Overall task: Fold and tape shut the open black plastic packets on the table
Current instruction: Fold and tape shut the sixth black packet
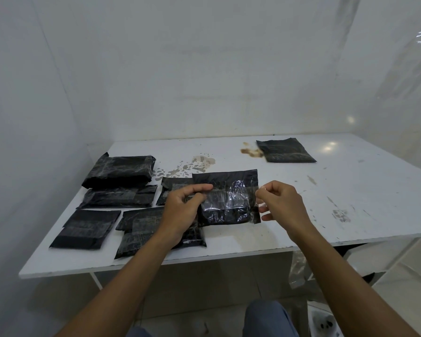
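Observation:
A black plastic packet [225,181] lies in the middle of the white table [350,190]. Over it stretches a strip of clear tape [231,198], glossy and wrinkled. My left hand [182,210] pinches the tape's left end at the packet's left edge. The tape's right end is pinched by my right hand [281,203], just off the packet's right edge. Several taped black packets [118,171] lie to the left. One more black packet [286,150] lies alone at the far right of the table.
Brown stains [201,162] mark the table behind the packet. White walls close in at the left and back, and clear plastic sheeting [399,69] hangs at the right. The table's front edge [156,261] is near my forearms.

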